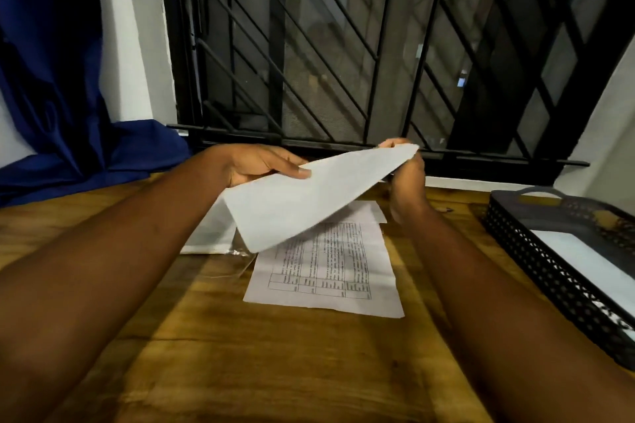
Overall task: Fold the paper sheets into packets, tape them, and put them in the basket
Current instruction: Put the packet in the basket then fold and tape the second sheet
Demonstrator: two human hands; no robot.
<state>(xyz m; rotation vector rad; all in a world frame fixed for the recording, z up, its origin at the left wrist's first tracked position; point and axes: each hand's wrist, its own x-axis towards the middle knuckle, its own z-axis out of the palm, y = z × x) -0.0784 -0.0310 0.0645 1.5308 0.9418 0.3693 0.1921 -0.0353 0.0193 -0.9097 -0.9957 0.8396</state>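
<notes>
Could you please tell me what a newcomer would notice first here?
A white sheet is held in mid-air, the left hand gripping its left edge and the right hand pinching its far corner. Beneath it a printed sheet lies flat on the table, and a black basket at the right holds white paper.

Bare table [275, 364] is left open along the near edge. The middle is occupied by a printed sheet [330, 271], overhung by a held sheet [309, 196]. The right is closed by the basket [536, 261], the rear by a grille [309, 45].
</notes>
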